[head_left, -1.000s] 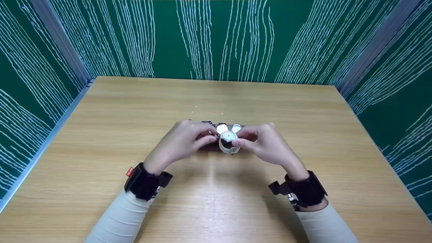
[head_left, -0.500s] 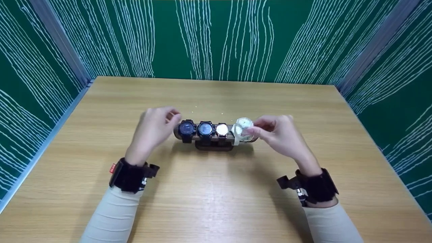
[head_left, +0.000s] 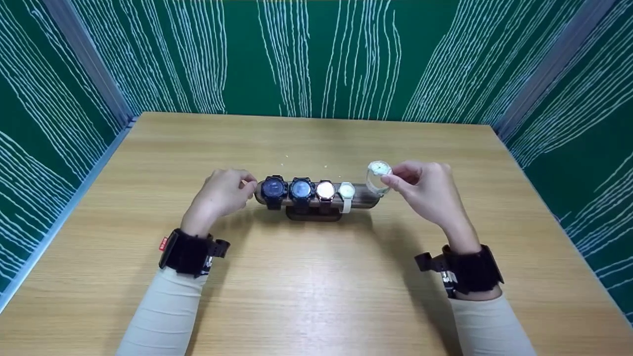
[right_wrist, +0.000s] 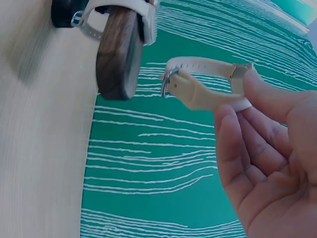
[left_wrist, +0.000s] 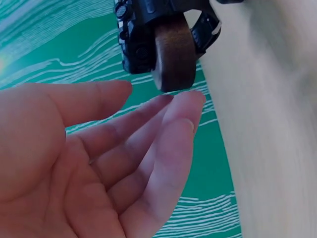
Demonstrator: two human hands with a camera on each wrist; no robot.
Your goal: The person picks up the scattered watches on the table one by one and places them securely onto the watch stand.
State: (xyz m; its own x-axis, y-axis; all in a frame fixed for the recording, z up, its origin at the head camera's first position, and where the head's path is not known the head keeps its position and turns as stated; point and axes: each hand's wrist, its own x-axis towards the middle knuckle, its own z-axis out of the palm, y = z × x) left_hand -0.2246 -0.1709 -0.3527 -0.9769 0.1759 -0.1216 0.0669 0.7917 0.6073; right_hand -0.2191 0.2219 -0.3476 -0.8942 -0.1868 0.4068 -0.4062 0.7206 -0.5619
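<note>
A cream-strapped wristwatch (head_left: pixel 379 168), its strap (right_wrist: pixel 198 96) buckled into a loop, is pinched between the thumb and fingers of my right hand (head_left: pixel 429 190). It is beside the right end of a dark wooden watch stand (head_left: pixel 365 197), and the right wrist view shows a gap between them. At the stand's left end is my left hand (head_left: pixel 217 195), with thumb and fingers apart and nothing between them. Its fingertips lie close to the wood; whether they touch, I cannot tell. A black watch (head_left: pixel 273 188) sits on the bar nearest that hand.
Along the bar also sit a second black watch (head_left: pixel 301 188), a watch with a bright face and rose-coloured rim (head_left: pixel 325 190), and a white watch (head_left: pixel 347 191). Small pale specks lie on the wooden table (head_left: pixel 316 277) behind the stand. Green walls (head_left: pixel 247 59) with white lines surround it.
My right hand has carried the cream watch rightward, from in front of the stand to its right end. My left hand has moved left, off the watch and to the stand's left end.
</note>
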